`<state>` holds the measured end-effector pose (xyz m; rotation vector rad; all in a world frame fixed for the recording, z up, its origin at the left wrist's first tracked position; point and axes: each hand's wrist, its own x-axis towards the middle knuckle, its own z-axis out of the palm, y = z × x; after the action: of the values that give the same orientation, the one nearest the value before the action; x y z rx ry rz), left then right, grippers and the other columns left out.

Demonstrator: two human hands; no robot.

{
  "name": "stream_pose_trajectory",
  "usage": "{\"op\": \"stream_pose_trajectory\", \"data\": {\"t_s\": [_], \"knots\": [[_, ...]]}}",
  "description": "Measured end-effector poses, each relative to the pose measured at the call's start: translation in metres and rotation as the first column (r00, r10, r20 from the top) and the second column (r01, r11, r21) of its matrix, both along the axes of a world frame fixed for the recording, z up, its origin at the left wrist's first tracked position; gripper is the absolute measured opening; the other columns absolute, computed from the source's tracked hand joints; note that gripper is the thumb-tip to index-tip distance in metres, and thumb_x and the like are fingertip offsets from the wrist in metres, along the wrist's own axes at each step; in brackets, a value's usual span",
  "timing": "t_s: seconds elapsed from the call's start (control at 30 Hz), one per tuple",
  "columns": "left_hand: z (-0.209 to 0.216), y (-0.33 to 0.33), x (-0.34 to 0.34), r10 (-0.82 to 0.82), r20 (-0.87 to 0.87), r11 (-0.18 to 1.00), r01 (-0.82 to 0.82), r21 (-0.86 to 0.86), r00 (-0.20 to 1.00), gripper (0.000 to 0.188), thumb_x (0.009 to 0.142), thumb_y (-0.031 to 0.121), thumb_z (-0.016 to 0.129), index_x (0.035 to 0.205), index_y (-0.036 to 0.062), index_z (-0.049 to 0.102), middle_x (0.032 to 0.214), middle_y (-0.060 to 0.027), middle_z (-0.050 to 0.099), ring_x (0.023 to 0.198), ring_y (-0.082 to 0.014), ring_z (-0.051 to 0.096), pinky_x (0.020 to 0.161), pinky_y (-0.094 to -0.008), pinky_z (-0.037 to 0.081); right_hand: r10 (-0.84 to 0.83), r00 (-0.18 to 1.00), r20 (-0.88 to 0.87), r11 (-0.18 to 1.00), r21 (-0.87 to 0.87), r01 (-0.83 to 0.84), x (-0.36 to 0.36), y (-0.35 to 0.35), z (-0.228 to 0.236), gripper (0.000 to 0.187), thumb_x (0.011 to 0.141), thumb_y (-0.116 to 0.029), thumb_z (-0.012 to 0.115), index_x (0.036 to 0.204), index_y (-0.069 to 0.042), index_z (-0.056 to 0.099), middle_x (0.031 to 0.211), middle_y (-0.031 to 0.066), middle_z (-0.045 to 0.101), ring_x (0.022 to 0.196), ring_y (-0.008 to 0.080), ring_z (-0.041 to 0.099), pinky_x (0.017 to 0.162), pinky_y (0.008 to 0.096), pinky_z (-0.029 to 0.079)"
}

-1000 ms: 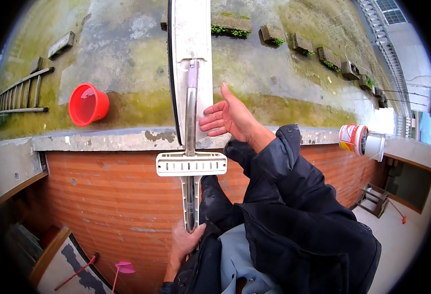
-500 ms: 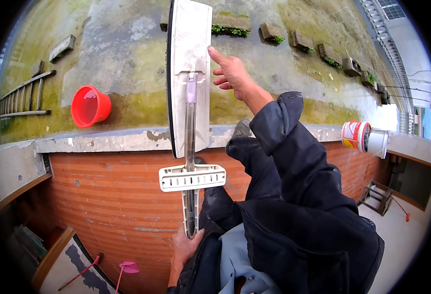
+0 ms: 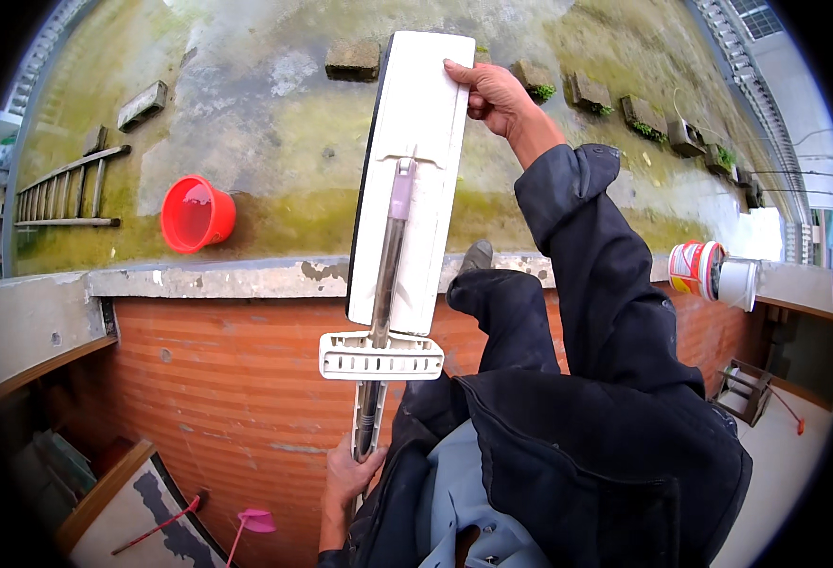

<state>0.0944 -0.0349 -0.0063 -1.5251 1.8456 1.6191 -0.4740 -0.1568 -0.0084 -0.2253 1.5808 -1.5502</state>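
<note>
A flat mop with a long white plate head (image 3: 416,104) is held up in front of me, its head tilted slightly right at the top. From the plate a metal pole (image 3: 390,270) runs down through a white slotted wringer (image 3: 381,362). Low on the pole, my left hand (image 3: 350,473) is wrapped around the handle. At the upper right edge of the mop head my right hand (image 3: 500,97) pinches the plate, thumb on its face and fingers curled behind. The mop's dark pad shows only as a thin edge on the left side.
A red bucket (image 3: 197,214) with water stands on the mossy concrete beyond a low ledge (image 3: 208,281). A ladder (image 3: 73,192) lies at far left; several concrete blocks (image 3: 591,93) line the back. White tubs (image 3: 715,273) sit right. Orange ridged flooring (image 3: 227,379) is below me.
My right hand has closed from an open reach onto the mop head's edge. The mop head has come lower and tilted to the right; my left hand keeps its hold.
</note>
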Motion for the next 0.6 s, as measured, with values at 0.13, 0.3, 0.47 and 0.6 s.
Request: {"op": "stream_pose_trajectory", "data": {"t_s": [0.13, 0.3, 0.47, 0.6], "knots": [[0.016, -0.01, -0.007, 0.032, -0.019, 0.999, -0.032, 0.009, 0.999, 0.028, 0.077, 0.022, 0.08, 0.088, 0.001, 0.064, 0.059, 0.0003, 0.052, 0.057, -0.0079, 0.048, 0.055, -0.0286, 0.046, -0.013, 0.997, 0.076, 0.99, -0.141, 0.024, -0.003, 0.008, 0.008, 0.016, 0.09, -0.021, 0.073, 0.087, -0.009, 0.063, 0.065, -0.006, 0.053, 0.045, 0.0026, 0.034, 0.042, 0.0224, 0.024], [0.018, -0.017, -0.002, 0.073, -0.042, 0.997, -0.072, 0.023, 0.996, 0.026, 0.078, 0.021, 0.079, 0.084, 0.0006, 0.063, 0.059, 0.0022, 0.048, 0.056, -0.0078, 0.044, 0.053, -0.0286, 0.043, -0.029, 0.996, 0.08, 0.947, -0.317, 0.053, 0.005, 0.021, 0.026, 0.017, 0.09, -0.022, 0.072, 0.095, -0.007, 0.065, 0.069, -0.0052, 0.06, 0.043, 0.0021, 0.036, 0.042, 0.0221, 0.026], [0.003, -0.026, 0.009, 0.053, -0.101, 0.998, -0.054, -0.008, 0.994, 0.027, 0.078, 0.02, 0.079, 0.081, -0.0002, 0.062, 0.058, 0.0, 0.048, 0.056, -0.0093, 0.046, 0.053, -0.0298, 0.044, -0.05, 0.998, 0.022, 0.932, -0.359, 0.055, 0.004, 0.033, 0.052, 0.019, 0.091, -0.024, 0.072, 0.098, -0.007, 0.065, 0.068, -0.0076, 0.058, 0.042, 0.0009, 0.035, 0.042, 0.0195, 0.028], [0.015, -0.032, -0.003, -0.038, -0.096, 0.991, 0.025, -0.129, 0.995, 0.029, 0.077, 0.022, 0.079, 0.081, -0.0008, 0.061, 0.059, -0.0038, 0.053, 0.056, -0.0109, 0.05, 0.054, -0.0311, 0.045, -0.053, 0.997, -0.06, 0.919, -0.394, 0.025, 0.009, 0.042, 0.066, 0.024, 0.092, -0.026, 0.069, 0.106, -0.008, 0.062, 0.07, -0.0096, 0.057, 0.046, -0.001, 0.037, 0.044, 0.0168, 0.031]]}}
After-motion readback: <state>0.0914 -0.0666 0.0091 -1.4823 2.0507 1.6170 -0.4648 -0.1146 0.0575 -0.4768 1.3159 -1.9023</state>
